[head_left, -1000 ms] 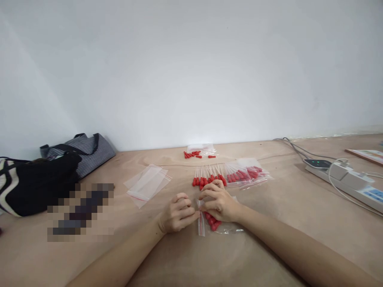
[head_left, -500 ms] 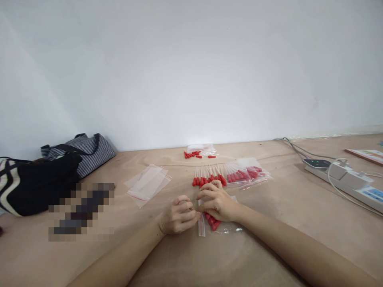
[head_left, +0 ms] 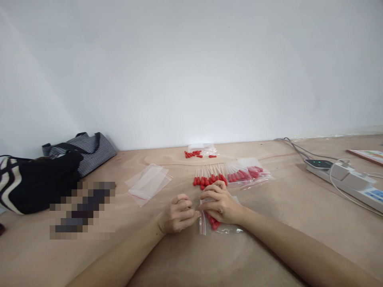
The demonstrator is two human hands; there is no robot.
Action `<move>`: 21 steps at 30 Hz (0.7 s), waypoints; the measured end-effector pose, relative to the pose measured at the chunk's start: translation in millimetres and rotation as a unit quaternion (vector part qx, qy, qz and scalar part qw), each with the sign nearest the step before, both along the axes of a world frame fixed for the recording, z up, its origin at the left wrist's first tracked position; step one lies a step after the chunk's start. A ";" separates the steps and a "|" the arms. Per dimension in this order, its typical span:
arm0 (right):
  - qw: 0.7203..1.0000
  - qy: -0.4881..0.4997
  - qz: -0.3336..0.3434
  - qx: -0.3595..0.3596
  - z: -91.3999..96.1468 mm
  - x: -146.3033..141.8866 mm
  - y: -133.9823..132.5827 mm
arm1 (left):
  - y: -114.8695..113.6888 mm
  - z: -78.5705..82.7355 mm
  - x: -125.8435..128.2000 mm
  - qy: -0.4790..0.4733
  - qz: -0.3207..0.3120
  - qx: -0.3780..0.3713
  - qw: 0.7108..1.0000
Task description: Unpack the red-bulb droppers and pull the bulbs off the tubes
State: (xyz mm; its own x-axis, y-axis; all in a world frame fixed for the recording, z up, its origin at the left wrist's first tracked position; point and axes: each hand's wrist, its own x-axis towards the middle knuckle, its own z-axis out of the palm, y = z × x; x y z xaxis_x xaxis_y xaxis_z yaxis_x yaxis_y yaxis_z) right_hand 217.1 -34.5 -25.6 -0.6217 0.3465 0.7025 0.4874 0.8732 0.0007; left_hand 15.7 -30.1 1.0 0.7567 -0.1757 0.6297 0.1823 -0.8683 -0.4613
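Note:
A clear zip bag [head_left: 202, 228] with a red seal line lies on the table, holding several red-bulbed pieces [head_left: 214, 224] that look like droppers. Over the bag's upper part, my right hand [head_left: 222, 203] is bent, its fingertips closed on the bag near the mouth. My left hand [head_left: 180, 215] is curled, with thumb and forefinger together at the bag's left edge; whatever is in its pinch is hidden. Just beyond my right hand is a row of loose droppers [head_left: 206, 180], thin pale stems pointing away and red bulbs toward me.
Flat zip bags [head_left: 149, 183] lie to the left. Filled bags [head_left: 239, 175] adjoin the row's right side. More red-bulbed pieces [head_left: 193, 154] lie by the wall. A striped bag [head_left: 95, 153] and a black bag [head_left: 38, 183] stand left; a power strip [head_left: 350, 179] with cables lies right.
The zip bag and my right hand have shifted very slightly to the right. My left hand stays almost in place, still curled beside the bag's edge.

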 end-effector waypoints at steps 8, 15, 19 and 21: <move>1.000 -0.009 -0.006 -0.009 -0.3 1.1 0.1 | -0.3 1.3 -0.5 -0.024 0.001 -0.005 1.000; 1.000 0.010 0.004 -0.011 0.0 0.6 -0.4 | -2.5 2.3 -0.3 -0.030 0.005 -0.009 0.999; 1.000 -0.002 -0.004 -0.011 -0.9 0.6 0.1 | -2.0 2.0 -0.3 -0.036 0.002 -0.006 0.999; 1.000 -0.007 -0.004 -0.010 -1.2 0.7 0.3 | -1.7 1.4 0.1 -0.035 -0.002 -0.006 0.999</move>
